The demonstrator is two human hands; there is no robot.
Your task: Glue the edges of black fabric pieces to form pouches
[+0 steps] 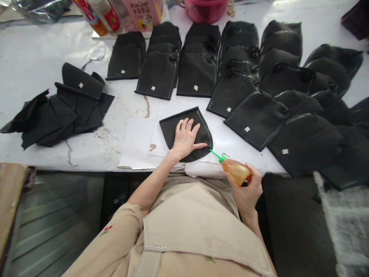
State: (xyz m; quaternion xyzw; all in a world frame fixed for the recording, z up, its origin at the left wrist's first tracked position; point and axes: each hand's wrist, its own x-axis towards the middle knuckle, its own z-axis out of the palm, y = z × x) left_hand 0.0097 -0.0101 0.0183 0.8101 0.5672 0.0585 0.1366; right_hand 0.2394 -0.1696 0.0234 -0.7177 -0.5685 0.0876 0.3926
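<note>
A black curved piece of sheet material [170,129] lies flat near the front edge of the white table. My left hand [186,138] rests on it with the fingers spread. In my right hand [249,188] is a squeeze bottle [235,171] of amber liquid, tilted so its green nozzle [215,154] points at the rounded right edge of the piece. The nozzle tip is at that edge, close to my left thumb. A pale glossy line runs along the piece's right border, and a small white tag is partly covered by my left fingers.
Overlapping black pieces [155,73] with white tags spread in rows across the back and right. A loose heap of black pieces [66,115] lies at left. Bottles [105,15], a pink box [141,13] and a pink basin [206,9] stand along the back.
</note>
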